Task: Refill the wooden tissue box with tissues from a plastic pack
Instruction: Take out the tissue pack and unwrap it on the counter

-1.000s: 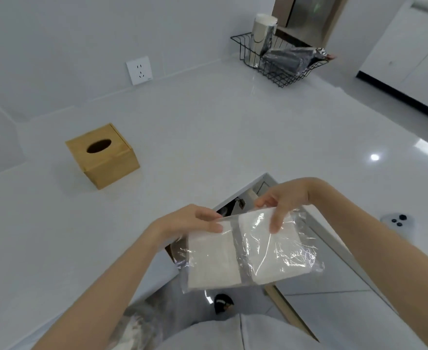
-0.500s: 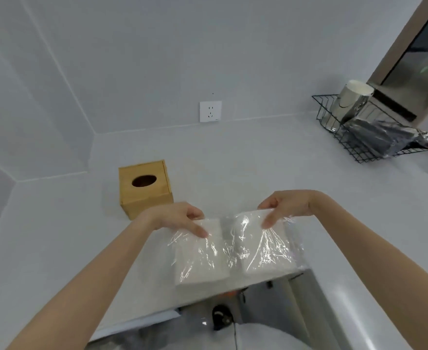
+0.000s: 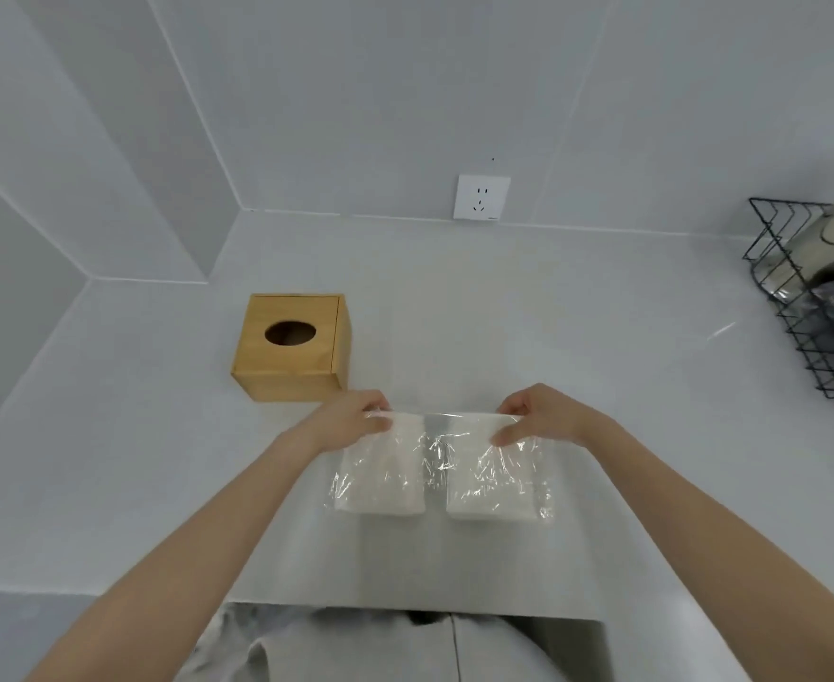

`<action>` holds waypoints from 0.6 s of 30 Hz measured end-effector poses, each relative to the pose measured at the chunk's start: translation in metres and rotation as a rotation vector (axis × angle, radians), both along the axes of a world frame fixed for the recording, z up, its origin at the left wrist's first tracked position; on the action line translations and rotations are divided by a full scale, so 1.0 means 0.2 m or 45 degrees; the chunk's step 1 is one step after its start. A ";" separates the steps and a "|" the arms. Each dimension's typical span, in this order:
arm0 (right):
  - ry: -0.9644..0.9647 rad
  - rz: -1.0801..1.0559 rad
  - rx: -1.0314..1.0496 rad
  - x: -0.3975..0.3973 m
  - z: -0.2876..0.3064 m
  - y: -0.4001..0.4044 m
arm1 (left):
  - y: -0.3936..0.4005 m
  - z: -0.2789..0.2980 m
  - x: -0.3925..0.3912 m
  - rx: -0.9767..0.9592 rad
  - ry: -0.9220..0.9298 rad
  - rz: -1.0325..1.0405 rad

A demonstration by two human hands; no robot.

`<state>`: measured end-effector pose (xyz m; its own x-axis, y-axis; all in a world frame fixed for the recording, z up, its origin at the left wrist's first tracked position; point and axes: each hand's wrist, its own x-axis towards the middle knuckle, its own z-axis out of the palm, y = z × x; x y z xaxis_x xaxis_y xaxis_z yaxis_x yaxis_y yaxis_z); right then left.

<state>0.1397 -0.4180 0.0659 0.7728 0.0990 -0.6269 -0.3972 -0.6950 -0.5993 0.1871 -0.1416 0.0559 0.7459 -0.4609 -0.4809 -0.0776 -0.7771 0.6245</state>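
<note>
— Plastic crinkles round the tissue pack (image 3: 437, 467). What's new?

— A second ago I held the pack over an open drawer, off the counter. Now it is over the counter (image 3: 577, 347), near the front edge. I can't tell if it rests flat or hangs just above.

— And your hands?

— My left hand (image 3: 351, 420) pinches the far left corner of the wrap. My right hand (image 3: 538, 415) pinches the far right corner. Fingers are curled tight on the plastic.

— So what does that mean?

— I think the fetching is done. Next I must tear the wrap open.

— What is in the pack?

— Two white stacks of tissues, side by side, sealed in.

— And the wooden tissue box (image 3: 291, 346)?

— It sits just behind my left hand, toward the back left corner. Its oval hole looks dark. No tissue pokes out.

— Anything else?

— A wire basket (image 3: 799, 307) at the right edge holds a cup and shiny bags.
</note>
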 end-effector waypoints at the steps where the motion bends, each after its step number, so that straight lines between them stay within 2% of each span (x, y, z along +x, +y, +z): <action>1: -0.041 0.021 -0.047 0.00 -0.02 0.00 | -0.01 -0.02 -0.01 0.074 -0.097 -0.030; 4: -0.212 0.125 -0.281 -0.03 -0.05 0.02 | -0.05 -0.06 -0.07 0.227 -0.408 -0.130; 6: -0.314 0.198 -0.381 -0.05 -0.05 0.04 | -0.06 -0.07 -0.09 0.171 -0.623 -0.237; 8: -0.391 0.245 -0.402 -0.05 -0.03 0.05 | -0.07 -0.08 -0.07 0.126 -0.696 -0.298; 10: -0.352 0.251 -0.381 -0.04 -0.01 0.05 | -0.08 -0.04 -0.05 0.176 -0.533 -0.292; 13: -0.187 0.243 -0.351 -0.02 -0.02 0.07 | -0.08 -0.02 0.01 0.404 -0.266 -0.436; 18: -0.023 0.184 -0.275 0.04 -0.01 0.10 | -0.10 -0.03 0.09 0.413 -0.178 -0.479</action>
